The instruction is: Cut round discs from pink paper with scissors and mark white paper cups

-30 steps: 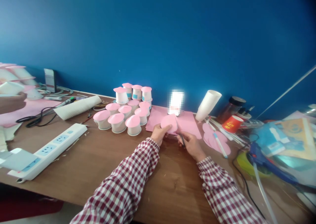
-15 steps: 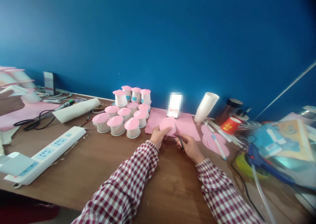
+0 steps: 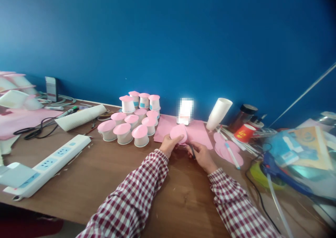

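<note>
My left hand (image 3: pixel 168 145) pinches a rounded piece of pink paper (image 3: pixel 178 133), thumb on top. In my right hand (image 3: pixel 203 154) is a pair of scissors (image 3: pixel 193 151), held close to the paper's right edge; its blades are hard to make out. Beneath and behind both hands lies a larger pink sheet (image 3: pixel 199 133). To the left stand several white paper cups (image 3: pixel 141 141) topped with pink cone-shaped paper roofs (image 3: pixel 123 128). Right of my right hand, cut pink paper discs (image 3: pixel 222 148) lie under a marker (image 3: pixel 232 155).
A bright phone (image 3: pixel 185 112) leans at the wall. White cup stacks (image 3: pixel 219 112) (image 3: pixel 81 117) stand right and lie left. A power strip (image 3: pixel 49 164) is at left. On the right are a red cup (image 3: pixel 244 133), a dark-lidded jar (image 3: pixel 243 117) and a blue glue gun (image 3: pixel 275 168).
The pink piece in my left hand has turned slightly and moved a little. My right hand stays nearly in place with the scissors. At far left, a white cup-like object has shifted.
</note>
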A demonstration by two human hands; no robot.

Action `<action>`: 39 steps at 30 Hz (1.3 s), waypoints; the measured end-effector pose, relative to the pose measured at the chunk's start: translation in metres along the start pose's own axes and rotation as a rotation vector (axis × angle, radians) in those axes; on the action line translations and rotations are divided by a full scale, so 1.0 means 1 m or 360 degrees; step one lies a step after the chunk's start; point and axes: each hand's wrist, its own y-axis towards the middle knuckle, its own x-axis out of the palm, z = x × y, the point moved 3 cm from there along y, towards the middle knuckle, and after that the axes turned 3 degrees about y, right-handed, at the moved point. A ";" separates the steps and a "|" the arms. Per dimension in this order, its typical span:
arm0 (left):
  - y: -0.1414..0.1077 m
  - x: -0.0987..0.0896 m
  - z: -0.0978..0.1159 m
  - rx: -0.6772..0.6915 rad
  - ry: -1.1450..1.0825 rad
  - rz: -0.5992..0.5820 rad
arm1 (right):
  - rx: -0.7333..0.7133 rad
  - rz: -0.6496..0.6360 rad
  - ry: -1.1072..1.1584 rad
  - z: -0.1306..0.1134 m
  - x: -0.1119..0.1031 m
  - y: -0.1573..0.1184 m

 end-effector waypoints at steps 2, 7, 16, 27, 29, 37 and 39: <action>0.001 0.000 -0.002 0.0032 0.0028 -0.0039 | -0.0001 0.0008 -0.0003 0.000 0.000 0.000; 0.005 -0.002 -0.008 0.0053 0.0037 -0.0050 | 0.0008 0.0028 -0.0031 0.000 -0.001 0.000; 0.002 -0.003 -0.004 -0.0040 0.0001 0.0146 | 0.0020 0.0031 0.0005 0.001 0.000 0.000; 0.002 -0.004 -0.005 -0.0037 -0.0004 0.0145 | 0.0025 0.0003 0.0043 0.002 0.000 0.000; 0.002 -0.004 -0.005 -0.0027 0.0005 0.0140 | 0.0021 0.0008 0.0040 0.003 0.000 0.001; 0.002 -0.003 -0.004 -0.0043 -0.0028 0.0121 | 0.0008 0.0001 0.0033 0.004 0.000 0.000; 0.002 -0.003 -0.004 -0.0044 -0.0035 0.0112 | 0.0008 0.0004 0.0030 0.003 0.000 0.000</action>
